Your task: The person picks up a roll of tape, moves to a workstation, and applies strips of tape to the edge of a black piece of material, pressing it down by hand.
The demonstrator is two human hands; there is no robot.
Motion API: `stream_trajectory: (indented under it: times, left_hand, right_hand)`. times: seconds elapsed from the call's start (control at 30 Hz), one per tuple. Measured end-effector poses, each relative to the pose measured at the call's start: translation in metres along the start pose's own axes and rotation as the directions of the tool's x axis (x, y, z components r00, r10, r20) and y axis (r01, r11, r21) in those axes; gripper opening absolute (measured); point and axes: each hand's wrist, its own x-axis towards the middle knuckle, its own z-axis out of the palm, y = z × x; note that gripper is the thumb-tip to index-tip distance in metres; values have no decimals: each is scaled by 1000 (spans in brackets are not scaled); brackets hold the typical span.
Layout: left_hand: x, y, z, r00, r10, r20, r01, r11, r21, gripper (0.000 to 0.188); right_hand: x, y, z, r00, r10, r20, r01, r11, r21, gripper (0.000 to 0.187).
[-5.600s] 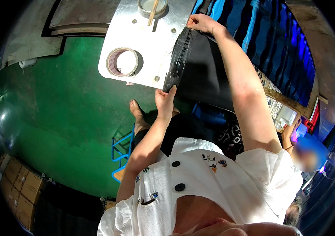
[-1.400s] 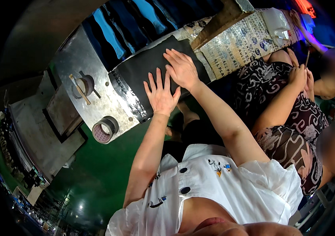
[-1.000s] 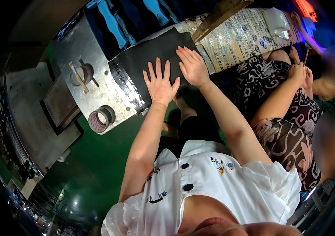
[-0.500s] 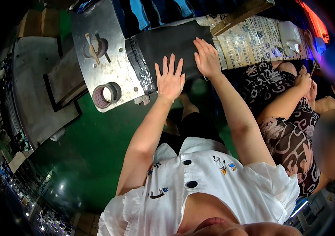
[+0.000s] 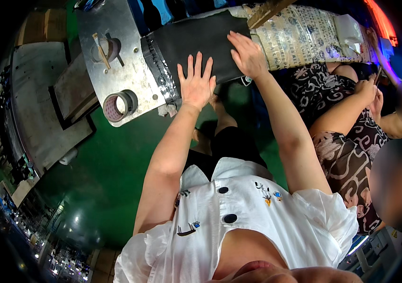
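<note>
Lying palm-down on black sheet point(image 5: 194, 37), left hand point(image 5: 197, 85) splayed.

Open lane above the flat black sheet point(image 5: 198, 40), upper centre; 1 long brown bar point(image 5: 270, 12) blocks top right!

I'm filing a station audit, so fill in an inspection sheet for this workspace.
Surface: metal table, rounded near corner.
Work things: black sheet, shiny strip along its left edge.
Clutter: tape roll near the corner; brush across a round container.
Hands: left hand spread flat on the sheet; right hand over its right part, fingers extended.
Cables: nothing seen.
Surroundings: green floor; seated person in patterned clothing at right.
</note>
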Motion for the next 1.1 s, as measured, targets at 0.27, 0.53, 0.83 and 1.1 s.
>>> stream_trajectory:
  times: [0.27, 0.53, 0.83, 1.1]
  left_hand:
    - [0, 1, 3, 1000, 12, -15, -11, 999, 43, 50]
    - [-1, 1, 2, 1000, 8, 0, -8, 1000, 31, 50]
    - [10, 13, -10, 998, -58, 14, 59, 997, -42, 47]
    - [12, 15, 0, 996, -83, 15, 85, 985, -149, 55]
  right_hand:
    - [0, 20, -7, 987, 29, -158, 0, 983, 183, 35]
    - [-49, -16, -17, 950, 196, -245, -171, 978, 121, 26]
    - [-31, -30, -20, 933, 357, -29, -358, 925, -129, 17]
    - [97, -20, 7, 986, 144, -85, -151, 985, -79, 14]
